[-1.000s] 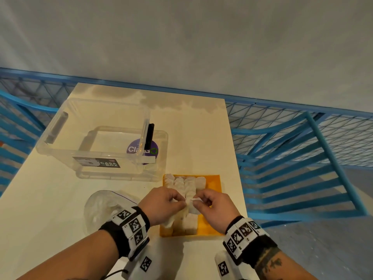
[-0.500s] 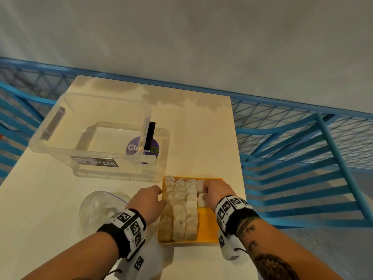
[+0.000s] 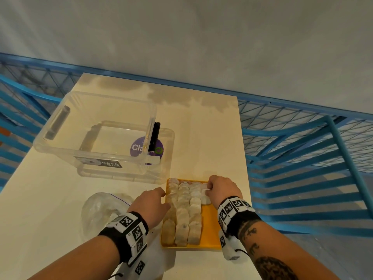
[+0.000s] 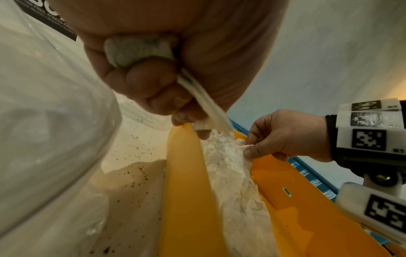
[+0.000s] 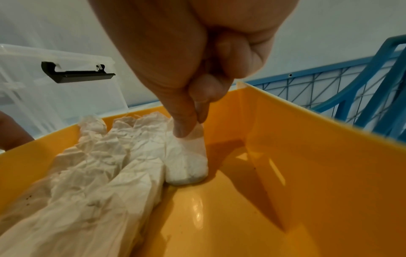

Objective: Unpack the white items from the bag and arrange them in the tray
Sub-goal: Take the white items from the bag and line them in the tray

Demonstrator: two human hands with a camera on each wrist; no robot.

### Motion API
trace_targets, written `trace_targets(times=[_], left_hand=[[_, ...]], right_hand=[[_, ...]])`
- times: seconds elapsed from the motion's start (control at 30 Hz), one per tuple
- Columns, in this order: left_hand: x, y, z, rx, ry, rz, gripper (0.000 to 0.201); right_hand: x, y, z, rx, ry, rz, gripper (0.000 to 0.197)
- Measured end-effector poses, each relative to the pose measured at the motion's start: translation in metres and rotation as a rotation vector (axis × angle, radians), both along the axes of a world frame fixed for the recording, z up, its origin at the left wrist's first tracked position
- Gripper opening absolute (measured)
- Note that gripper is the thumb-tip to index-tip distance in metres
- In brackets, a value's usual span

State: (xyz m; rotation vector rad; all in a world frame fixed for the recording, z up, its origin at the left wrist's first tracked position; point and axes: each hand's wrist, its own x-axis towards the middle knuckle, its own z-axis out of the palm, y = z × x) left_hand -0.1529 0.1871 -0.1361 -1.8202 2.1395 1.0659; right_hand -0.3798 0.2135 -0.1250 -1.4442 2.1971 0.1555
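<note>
The orange tray (image 3: 211,229) lies near the table's front edge, and rows of white wrapped items (image 3: 182,209) fill its left part. My right hand (image 3: 207,189) is at the tray's far right, where thumb and forefinger (image 5: 182,128) pinch the top of a white item (image 5: 189,161) that stands on the tray floor (image 5: 307,173) beside the rows (image 5: 98,165). My left hand (image 3: 163,199) rests at the tray's left rim (image 4: 186,191), its fingers curled round another white item (image 4: 138,50). The clear bag (image 3: 99,209) lies left of the tray.
A clear storage box (image 3: 96,128) with a black latch (image 3: 154,136) stands on its lid behind the tray. Blue metal racks (image 3: 302,158) run close along the table's right and left sides. A grey wall is behind.
Both hands were together over the tray's near part. The right hand has moved to the far right with a white item and set it down; the left has shifted to the left rim.
</note>
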Motion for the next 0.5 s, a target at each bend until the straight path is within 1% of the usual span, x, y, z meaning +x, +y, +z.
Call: trace_targets(times=[0.17,0.27,0.33,0.4,0.47,0.5], left_hand=[[0.002,-0.001,0.001,-0.009,0.004,-0.03,0.049],[0.005,-0.002,0.005,-0.035,0.023,-0.02,0.044],[0.006,-0.002,0.01,-0.069,0.054,-0.005,0.04],[0.004,-0.002,0.016,-0.101,0.122,0.005,0.035],[0.0,0.002,0.023,-0.117,0.217,0.014,0.029],[-0.002,0.004,0.026,-0.12,0.266,0.02,0.025]], right_hand=[[0.003,0.0,0.01,-0.025,-0.038,-0.042,0.019],[0.004,0.002,0.022,-0.066,-0.064,-0.066,0.021],[0.007,0.006,0.029,-0.125,-0.113,-0.068,0.02],[0.015,0.014,0.033,-0.163,-0.225,-0.032,0.019],[0.028,0.026,0.034,-0.147,-0.406,-0.01,0.021],[0.036,0.032,0.035,-0.13,-0.51,-0.028,0.024]])
